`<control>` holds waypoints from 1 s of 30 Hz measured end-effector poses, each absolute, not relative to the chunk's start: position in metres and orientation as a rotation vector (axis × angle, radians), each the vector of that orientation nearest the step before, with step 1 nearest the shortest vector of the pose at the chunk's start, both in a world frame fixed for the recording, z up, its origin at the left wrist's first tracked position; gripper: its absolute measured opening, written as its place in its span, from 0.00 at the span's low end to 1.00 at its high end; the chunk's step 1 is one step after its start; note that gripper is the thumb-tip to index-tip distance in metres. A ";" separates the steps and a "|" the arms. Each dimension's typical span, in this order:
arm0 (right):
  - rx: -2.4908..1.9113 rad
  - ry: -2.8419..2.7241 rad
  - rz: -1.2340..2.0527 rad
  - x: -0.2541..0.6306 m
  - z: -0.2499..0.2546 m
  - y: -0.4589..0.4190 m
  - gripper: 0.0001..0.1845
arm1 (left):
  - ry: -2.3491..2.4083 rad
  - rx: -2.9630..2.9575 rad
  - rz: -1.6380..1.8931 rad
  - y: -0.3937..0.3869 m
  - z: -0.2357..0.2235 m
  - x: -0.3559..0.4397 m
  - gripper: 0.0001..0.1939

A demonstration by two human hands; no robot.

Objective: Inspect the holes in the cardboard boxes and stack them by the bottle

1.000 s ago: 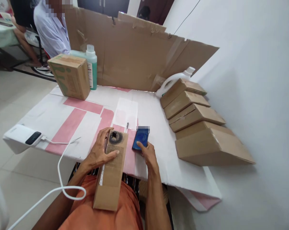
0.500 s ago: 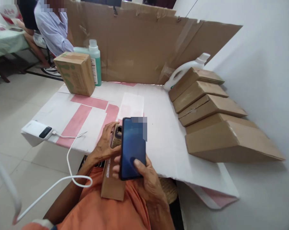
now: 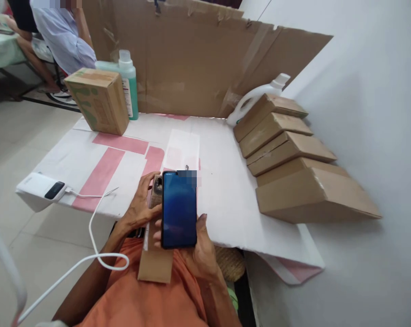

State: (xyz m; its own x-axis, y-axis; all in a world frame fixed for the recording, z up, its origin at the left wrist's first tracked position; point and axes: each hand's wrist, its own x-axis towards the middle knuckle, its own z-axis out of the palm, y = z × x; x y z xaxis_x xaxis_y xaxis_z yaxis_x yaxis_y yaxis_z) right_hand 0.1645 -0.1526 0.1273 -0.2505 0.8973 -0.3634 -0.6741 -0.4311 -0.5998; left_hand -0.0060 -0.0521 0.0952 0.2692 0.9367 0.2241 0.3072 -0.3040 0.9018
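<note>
My right hand (image 3: 204, 252) holds a smartphone (image 3: 179, 211) upright, with its lit blue screen facing me. The thumb lies along the phone's right edge, and several fingertips show at its left edge. Behind and left of the phone, my left hand (image 3: 141, 210) is closed around a narrow cardboard box (image 3: 155, 267) that reaches down over my lap. At the upper end of this box is a brown textured piece (image 3: 156, 198) with a dark-rimmed opening; the phone partly covers it, so I cannot tell what it is.
A power bank (image 3: 42, 185) with a white cable (image 3: 93, 227) sits at the table's left corner. A carton (image 3: 98, 102) and a green bottle (image 3: 132, 93) stand at the back left. Several cardboard boxes (image 3: 294, 190) lean in a row at right, before a white jug (image 3: 256, 96).
My right thumb has moved off the screen to the phone's right edge. The phone stands straighter. The whole view has shifted slightly, so things appear further left.
</note>
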 end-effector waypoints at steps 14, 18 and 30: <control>-1.848 -0.859 0.744 0.271 0.041 -0.077 0.38 | 1.120 1.629 1.005 -0.050 0.093 -0.010 0.45; -1.960 -0.950 0.665 0.274 0.034 -0.079 0.31 | 1.091 1.606 1.039 -0.050 0.089 -0.011 0.44; -2.024 -1.252 0.462 0.257 0.035 -0.105 0.34 | 1.218 1.311 1.108 -0.103 0.049 -0.016 0.37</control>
State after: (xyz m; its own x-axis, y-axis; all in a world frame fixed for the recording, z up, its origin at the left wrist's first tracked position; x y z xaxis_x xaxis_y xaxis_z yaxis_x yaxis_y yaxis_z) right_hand 0.2575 -0.1047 0.0351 0.4688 0.8813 0.0604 0.6309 -0.2861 -0.7212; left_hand -0.0157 -0.1028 0.0493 0.0764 0.9971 -0.0035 0.0912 -0.0035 0.9958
